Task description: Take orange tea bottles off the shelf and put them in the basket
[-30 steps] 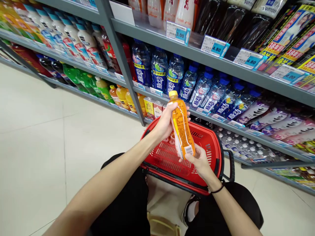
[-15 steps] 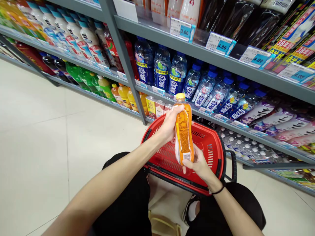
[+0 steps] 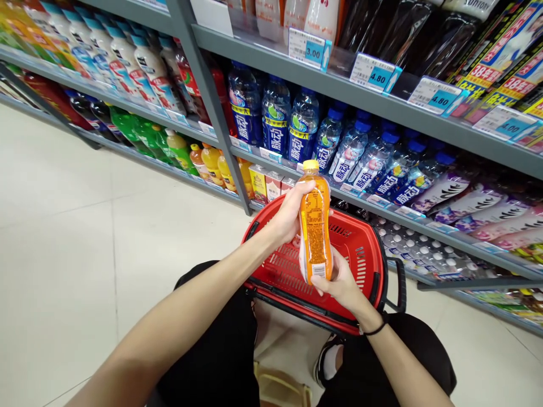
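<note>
An orange drink bottle (image 3: 315, 229) with a yellow cap is held nearly upright above the red shopping basket (image 3: 280, 271). Its printed back label and barcode face me. My left hand (image 3: 289, 212) is closed around the upper left side, its thumb across the front below the neck. Around the lower right of the bottle my right hand (image 3: 339, 280) is closed, its thumb near the barcode. The fingers behind the bottle are mostly hidden. Perforated walls and floor show in the part of the basket that is not covered by my hands.
Shelves beyond the basket carry blue-capped drink bottles (image 3: 275, 121), white milk-drink bottles (image 3: 125, 65), and yellow juice bottles (image 3: 211, 161) lower down. Price tags (image 3: 309, 50) line the shelf edges. The black basket handle (image 3: 399, 285) sticks out at right. A beige stool (image 3: 282, 387) shows between my legs.
The bottle has turned very slightly, its label facing me more squarely. Both hands keep their grip, and the view has shifted a little.
</note>
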Tool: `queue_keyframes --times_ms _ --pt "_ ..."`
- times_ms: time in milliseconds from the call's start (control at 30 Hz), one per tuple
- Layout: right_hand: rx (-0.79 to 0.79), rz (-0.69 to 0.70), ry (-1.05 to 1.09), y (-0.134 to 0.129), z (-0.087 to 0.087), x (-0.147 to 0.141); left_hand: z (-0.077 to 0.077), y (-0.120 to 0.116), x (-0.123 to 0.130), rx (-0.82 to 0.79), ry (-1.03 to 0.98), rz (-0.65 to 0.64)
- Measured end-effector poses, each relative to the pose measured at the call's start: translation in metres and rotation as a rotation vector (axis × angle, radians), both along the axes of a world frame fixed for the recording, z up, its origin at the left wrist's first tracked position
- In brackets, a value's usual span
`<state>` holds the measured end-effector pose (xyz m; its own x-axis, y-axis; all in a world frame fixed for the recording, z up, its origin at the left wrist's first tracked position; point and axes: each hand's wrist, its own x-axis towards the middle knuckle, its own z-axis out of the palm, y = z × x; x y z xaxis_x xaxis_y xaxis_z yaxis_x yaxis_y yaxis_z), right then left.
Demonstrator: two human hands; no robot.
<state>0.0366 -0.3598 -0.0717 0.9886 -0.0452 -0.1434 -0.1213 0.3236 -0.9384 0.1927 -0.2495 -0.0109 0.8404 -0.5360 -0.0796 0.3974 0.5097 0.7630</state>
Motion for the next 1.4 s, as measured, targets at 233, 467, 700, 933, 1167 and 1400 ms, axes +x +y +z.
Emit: queue_keyframes --times_ms 233,467,700,933,1167,1400 --pt "-0.073 0.03 -0.049 -0.0058 0.0028 -0.0001 0.003 0.0004 0.0014 -0.028 -0.005 0.019" --pt "-0.098 0.038 -0.05 -0.0037 0.003 -0.0003 0.0022 0.0022 0.0002 -0.011 -0.035 0.0" --pt "-0.159 0.076 -0.058 -0.0087 -0.0022 0.0005 0.0022 0.0026 0.0006 -0.01 -0.057 -0.007" --pt "-0.2 0.1 -0.077 -0.0109 0.0005 0.0007 0.0005 0.0019 0.0036 -0.004 -0.058 -0.022" --pt "-0.183 0.099 -0.099 -0.0104 -0.0008 0.0006 0.0032 0.0019 0.0016 -0.01 -0.05 -0.024" --pt "-0.191 0.102 -0.098 -0.0099 0.0009 0.0007 0.0027 0.0031 0.0013 0.006 -0.045 -0.037"
